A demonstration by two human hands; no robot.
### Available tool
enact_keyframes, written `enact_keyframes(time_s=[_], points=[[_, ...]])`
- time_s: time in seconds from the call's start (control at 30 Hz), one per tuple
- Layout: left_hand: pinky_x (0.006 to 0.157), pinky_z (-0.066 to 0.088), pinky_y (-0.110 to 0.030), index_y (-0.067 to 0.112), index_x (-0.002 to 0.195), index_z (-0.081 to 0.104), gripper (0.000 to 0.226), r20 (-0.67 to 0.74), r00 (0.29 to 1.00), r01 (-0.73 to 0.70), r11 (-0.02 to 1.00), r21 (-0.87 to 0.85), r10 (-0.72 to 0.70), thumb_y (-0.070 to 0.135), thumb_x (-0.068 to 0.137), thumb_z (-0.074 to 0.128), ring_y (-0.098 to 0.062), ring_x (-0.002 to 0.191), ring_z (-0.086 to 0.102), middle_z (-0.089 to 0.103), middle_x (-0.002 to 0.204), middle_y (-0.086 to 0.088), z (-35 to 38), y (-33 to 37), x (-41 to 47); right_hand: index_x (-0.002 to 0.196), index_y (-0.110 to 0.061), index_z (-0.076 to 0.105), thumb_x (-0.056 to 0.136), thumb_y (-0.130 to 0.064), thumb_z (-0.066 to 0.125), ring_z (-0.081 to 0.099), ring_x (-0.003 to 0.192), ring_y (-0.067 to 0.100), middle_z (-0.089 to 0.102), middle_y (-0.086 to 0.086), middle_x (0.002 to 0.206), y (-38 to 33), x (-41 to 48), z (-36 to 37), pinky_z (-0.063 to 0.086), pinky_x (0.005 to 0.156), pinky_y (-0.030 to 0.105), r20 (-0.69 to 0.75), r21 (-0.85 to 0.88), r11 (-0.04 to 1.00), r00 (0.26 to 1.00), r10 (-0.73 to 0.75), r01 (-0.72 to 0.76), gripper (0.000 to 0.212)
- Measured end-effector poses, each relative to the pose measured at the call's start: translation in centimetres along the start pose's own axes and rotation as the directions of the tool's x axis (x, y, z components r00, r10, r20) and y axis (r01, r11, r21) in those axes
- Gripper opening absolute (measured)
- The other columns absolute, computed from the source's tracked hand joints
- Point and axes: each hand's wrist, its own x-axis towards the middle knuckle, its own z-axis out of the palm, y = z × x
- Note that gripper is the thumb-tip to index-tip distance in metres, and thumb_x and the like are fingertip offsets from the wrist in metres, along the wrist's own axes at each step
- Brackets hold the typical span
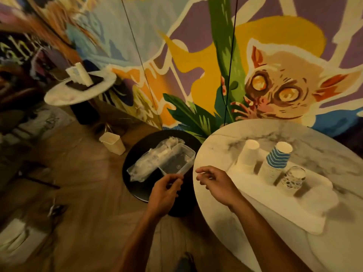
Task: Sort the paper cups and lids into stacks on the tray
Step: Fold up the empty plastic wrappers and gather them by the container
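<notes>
A white tray (306,213) lies on the round marble table (275,134). On it stand three upside-down stacks: plain white paper cups (247,155), blue-striped cups (274,162) and clear plastic lids or cups (294,177). To the left, a clear plastic container (177,161) rests on a black round stool (141,185) beside a crumpled plastic bag (151,163). My left hand (165,193) pinches the container's near rim. My right hand (216,183) hovers over the table's left edge with fingers apart, holding nothing.
A white bin (112,143) stands on the wooden floor left of the stool. A second round table (78,89) at the far left carries a dark tray and cup stacks. A painted mural wall (196,55) runs behind everything.
</notes>
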Motion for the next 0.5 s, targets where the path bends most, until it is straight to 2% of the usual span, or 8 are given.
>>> enact_keyframes(time_s=[0.1, 0.3, 0.4, 0.5], points=[[0.073, 0.055, -0.023, 0.026, 0.112, 0.071, 0.016, -0.052, 0.998, 0.02, 1.0, -0.01, -0.021, 0.023, 0.102, 0.059, -0.011, 0.091, 0.069, 0.073, 0.1, 0.003, -2.7, -1.1, 2.1, 0.116, -0.029, 0.07, 0.1, -0.027, 0.063, 0.066, 0.102, 0.008, 0.07, -0.011, 0.107, -0.2, 2.0, 2.0, 0.05, 0.081, 0.019, 0.051, -0.009, 0.999, 0.998, 0.032, -0.032, 0.018], [0.071, 0.053, -0.023, 0.025, 0.109, 0.071, 0.014, -0.05, 0.998, 0.045, 0.999, -0.002, -0.045, 0.022, 0.101, 0.06, -0.013, 0.093, 0.066, 0.07, 0.104, 0.004, -8.1, -4.1, 10.5, 0.114, -0.028, 0.07, 0.099, -0.025, 0.065, 0.066, 0.106, 0.011, 0.069, -0.011, 0.107, -0.5, 11.0, 5.4, 0.053, 0.097, 0.031, 0.036, -0.024, 0.994, 0.994, 0.108, -0.107, 0.016], [0.072, 0.054, -0.027, 0.025, 0.106, 0.071, 0.012, -0.012, 0.995, 0.097, 0.995, 0.031, -0.097, 0.022, 0.101, 0.061, -0.017, 0.094, 0.066, 0.069, 0.104, 0.002, -10.9, -6.1, 16.4, 0.116, -0.025, 0.07, 0.098, -0.026, 0.065, 0.065, 0.109, 0.011, 0.07, -0.006, 0.113, -0.6, 16.7, 7.9, 0.052, 0.095, 0.028, -0.004, -0.03, 0.986, 0.987, 0.162, -0.162, 0.018], [0.082, 0.058, -0.034, 0.025, 0.11, 0.07, 0.013, 0.037, 0.99, 0.127, 0.983, 0.132, -0.133, 0.023, 0.1, 0.062, -0.018, 0.098, 0.067, 0.069, 0.106, 0.003, -13.5, -8.0, 22.5, 0.118, -0.022, 0.067, 0.098, -0.025, 0.065, 0.065, 0.109, 0.017, 0.07, 0.001, 0.115, -0.6, 22.2, 10.6, 0.051, 0.088, 0.027, 0.0, -0.054, 0.969, 0.97, 0.243, -0.243, 0.02]])
